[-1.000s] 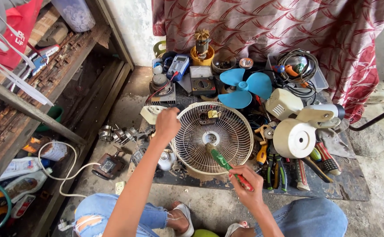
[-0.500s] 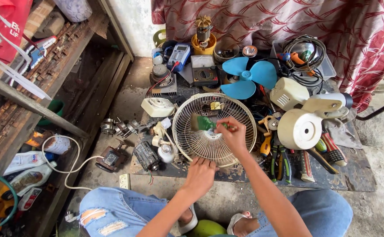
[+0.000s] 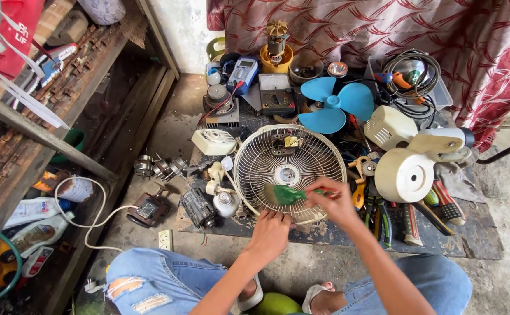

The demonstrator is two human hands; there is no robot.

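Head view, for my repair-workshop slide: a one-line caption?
Right hand brushes a fan grille with a green brush; left hand steadies it.

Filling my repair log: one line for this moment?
left hand: on fan grille rim | right hand: holds green brush on grille | blue fan blade: behind

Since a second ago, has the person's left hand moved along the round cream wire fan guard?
Yes. The left hand has shifted from the round cream wire fan guard's upper-left rim to its near edge, toward the knees.

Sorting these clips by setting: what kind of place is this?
Probably an informal floor-level repair spot for small electrical appliances: a wire fan guard, a loose blue fan blade, a multimeter and pliers lie on a mat.
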